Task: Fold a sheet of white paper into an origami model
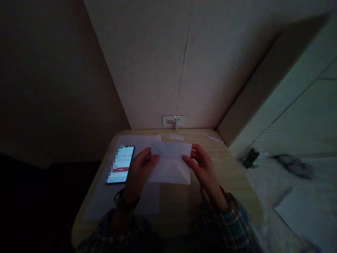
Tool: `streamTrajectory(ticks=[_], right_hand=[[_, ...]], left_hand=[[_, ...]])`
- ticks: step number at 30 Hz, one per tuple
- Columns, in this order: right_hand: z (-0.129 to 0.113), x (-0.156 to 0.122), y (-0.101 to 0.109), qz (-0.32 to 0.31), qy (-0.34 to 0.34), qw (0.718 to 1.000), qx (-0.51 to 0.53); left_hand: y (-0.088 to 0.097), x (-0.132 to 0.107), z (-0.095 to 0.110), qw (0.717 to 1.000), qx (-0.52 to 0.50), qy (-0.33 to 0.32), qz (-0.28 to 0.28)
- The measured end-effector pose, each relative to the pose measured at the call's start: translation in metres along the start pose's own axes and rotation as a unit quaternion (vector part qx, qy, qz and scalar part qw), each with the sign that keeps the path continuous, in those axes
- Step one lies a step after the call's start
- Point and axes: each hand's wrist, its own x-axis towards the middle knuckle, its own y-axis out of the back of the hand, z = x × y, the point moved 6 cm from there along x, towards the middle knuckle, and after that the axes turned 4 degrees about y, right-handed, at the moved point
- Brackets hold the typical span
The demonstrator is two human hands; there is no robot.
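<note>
Between my two hands is a folded white sheet of paper (171,168), roughly rectangular and marked with crease lines, held up over the table. My left hand (140,165) grips its left edge, thumb on the near face and fingers behind. On the opposite edge my right hand (202,167) pinches the paper the same way, its fingertips partly hidden behind the sheet. A lit phone (122,165) lies left of my left hand, on larger white paper (105,202) spread over the table's left side.
The wooden table (226,189) has rounded corners and meets the wall. Paper scraps (176,137) and thin strips (212,137) lie along its back. A wall socket (173,121) sits just above. On the floor at right are a small dark object (251,158) and a pale sheet (302,214).
</note>
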Motion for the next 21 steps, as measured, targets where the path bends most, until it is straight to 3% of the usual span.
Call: streamTrajectory(ticks=[6,14,21], right_hand=[[-0.018,-0.006,0.014,0.026,0.053,0.998,-0.007],[-0.042,-0.022,0.009,-0.156,0.172,0.955,-0.186],[-0.045,-0.023,-0.001,-0.216,0.185,0.936,-0.208]], left_hand=[[0.007,-0.005,0.000,1.000,-0.004,0.008,0.026],[0.005,-0.017,0.011,0.999,0.002,-0.003,0.033],[0.007,-0.019,0.011,0.991,0.127,-0.032,0.013]])
